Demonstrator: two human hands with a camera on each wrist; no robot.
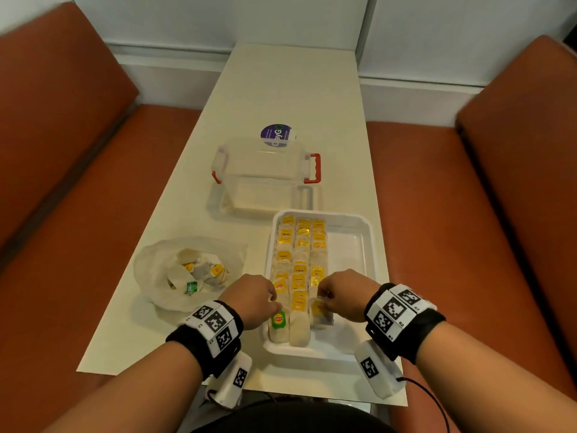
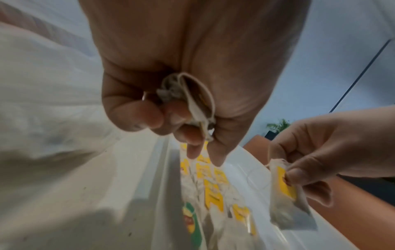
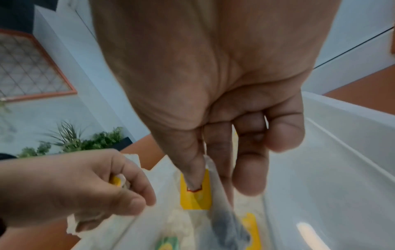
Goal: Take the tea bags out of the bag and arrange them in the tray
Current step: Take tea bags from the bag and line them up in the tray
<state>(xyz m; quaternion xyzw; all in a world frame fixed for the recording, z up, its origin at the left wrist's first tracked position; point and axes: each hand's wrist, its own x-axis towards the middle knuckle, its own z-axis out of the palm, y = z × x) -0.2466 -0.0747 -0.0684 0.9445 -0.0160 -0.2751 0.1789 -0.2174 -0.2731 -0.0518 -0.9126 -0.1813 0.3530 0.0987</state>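
Observation:
The white tray [image 1: 354,245] holds three rows of tea bags [image 1: 299,264], most with yellow tags and one with a green tag [image 1: 278,320] at the near left. My right hand [image 1: 323,300] pinches a yellow-tagged tea bag [image 2: 284,194] between thumb and forefinger, low over the near end of the third row. My left hand [image 1: 274,303] hovers over the tray's near left part with a few tea bags [image 2: 192,101] clutched in its curled fingers. A crumpled clear plastic bag [image 1: 156,276] left of the tray holds several more tea bags [image 1: 199,273].
A clear plastic box [image 1: 265,173] with red latches stands just beyond the tray, a purple round sticker [image 1: 276,135] behind it. The narrow white table [image 1: 290,89] runs between two orange benches [image 1: 468,214]. The tray's right half is bare.

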